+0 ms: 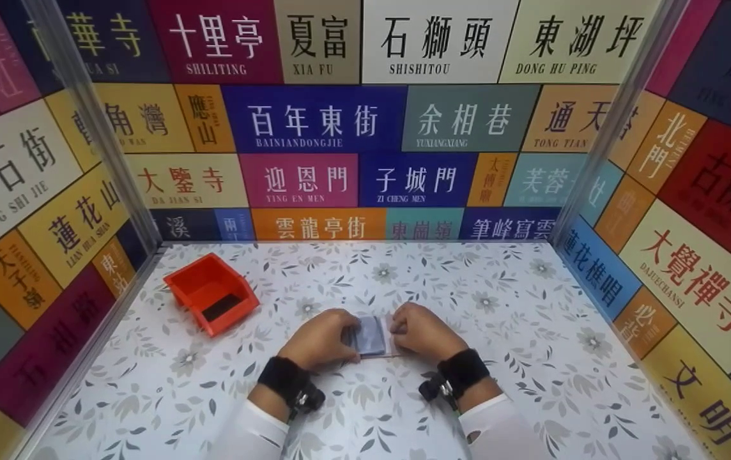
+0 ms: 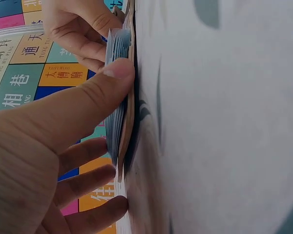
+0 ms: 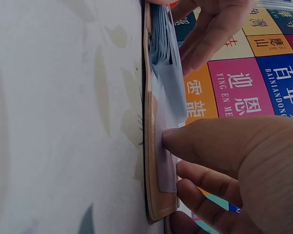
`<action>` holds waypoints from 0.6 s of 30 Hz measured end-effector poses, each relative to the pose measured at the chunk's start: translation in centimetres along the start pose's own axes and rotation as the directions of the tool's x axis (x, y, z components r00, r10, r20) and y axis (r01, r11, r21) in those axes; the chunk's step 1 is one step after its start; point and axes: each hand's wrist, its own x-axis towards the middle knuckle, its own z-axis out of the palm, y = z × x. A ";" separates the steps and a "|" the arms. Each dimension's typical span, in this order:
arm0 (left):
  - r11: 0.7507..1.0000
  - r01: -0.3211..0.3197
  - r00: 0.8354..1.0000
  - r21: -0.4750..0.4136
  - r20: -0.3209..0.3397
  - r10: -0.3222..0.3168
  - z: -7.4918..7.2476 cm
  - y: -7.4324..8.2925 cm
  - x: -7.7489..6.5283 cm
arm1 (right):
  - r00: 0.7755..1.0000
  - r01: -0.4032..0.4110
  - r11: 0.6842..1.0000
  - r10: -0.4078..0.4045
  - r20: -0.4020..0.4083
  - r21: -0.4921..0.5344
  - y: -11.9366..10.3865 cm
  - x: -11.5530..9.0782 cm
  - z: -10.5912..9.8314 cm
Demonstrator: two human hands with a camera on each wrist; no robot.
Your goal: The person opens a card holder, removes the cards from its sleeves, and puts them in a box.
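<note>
An opened card holder [image 1: 370, 335] lies on the patterned table, its brown cover [image 3: 162, 210] spread beneath a fanned stack of clear bluish plastic sleeves [image 2: 117, 46]. My left hand [image 1: 321, 338] holds the left side, thumb along the near edge of the stack and fingers at the far edge. On the right side, my right hand [image 1: 428, 332] grips the cover, its thumb on a single clear sleeve [image 3: 166, 165] and its other fingers curled at the far edge. One bluish sleeve [image 3: 172, 90] slants out from the stack toward the right thumb.
A red-orange open bin [image 1: 212, 294] with a black patch inside stands at the back left of the table. Panels with colourful printed signs [image 1: 314, 118] wall in the back and both sides. Each wrist wears a black strap [image 1: 464, 370] with a small camera.
</note>
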 end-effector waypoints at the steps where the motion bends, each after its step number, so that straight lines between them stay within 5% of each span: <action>1: 1.000 0.001 1.000 0.001 0.000 -0.001 0.0 0.1 0.0 | 1.000 0.001 1.000 -0.001 0.000 -0.001 0.0 0.0 0.0; 18: 0.999 -0.027 1.000 0.031 0.004 0.026 0.3 0.3 0.0 | 1.000 0.011 1.000 -0.011 -0.012 0.015 0.1 0.1 0.1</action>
